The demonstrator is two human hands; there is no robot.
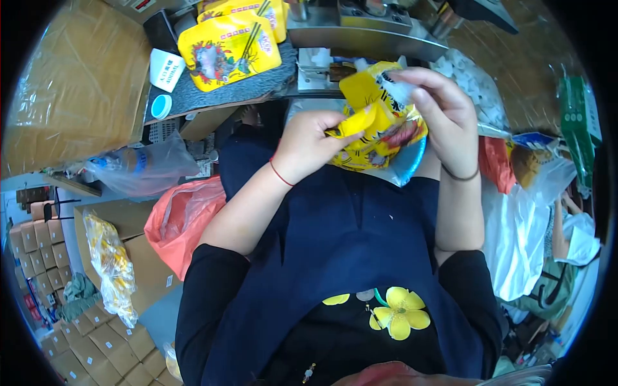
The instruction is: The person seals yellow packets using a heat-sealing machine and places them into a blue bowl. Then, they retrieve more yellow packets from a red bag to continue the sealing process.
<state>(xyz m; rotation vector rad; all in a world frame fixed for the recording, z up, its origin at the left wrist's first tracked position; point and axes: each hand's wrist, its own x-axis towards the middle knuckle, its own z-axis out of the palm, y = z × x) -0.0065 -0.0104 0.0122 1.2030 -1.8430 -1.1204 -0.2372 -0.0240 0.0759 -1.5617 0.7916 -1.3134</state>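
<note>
My left hand (312, 138) is closed on the edge of a yellow printed pouch (356, 122), pinched between thumb and fingers. Across from it, my right hand (450, 112) is raised with thumb and fingertips together on a small translucent white plastic piece (400, 91), whose exact shape is blurred. Several more yellow pouches (370, 157) are heaped beneath both hands over my lap, partly inside something with a shiny blue edge (412, 161). Just beyond the pouches is a metal fixture (315, 67) on the bench.
Flat yellow pouches (232, 51) lie on a dark mat at the back left, near a white label (167, 69) and a blue-topped cap (161, 106). A bag of white plastic pieces (473, 90) sits right. A red plastic bag (183, 219) and cartons (103, 347) stand left.
</note>
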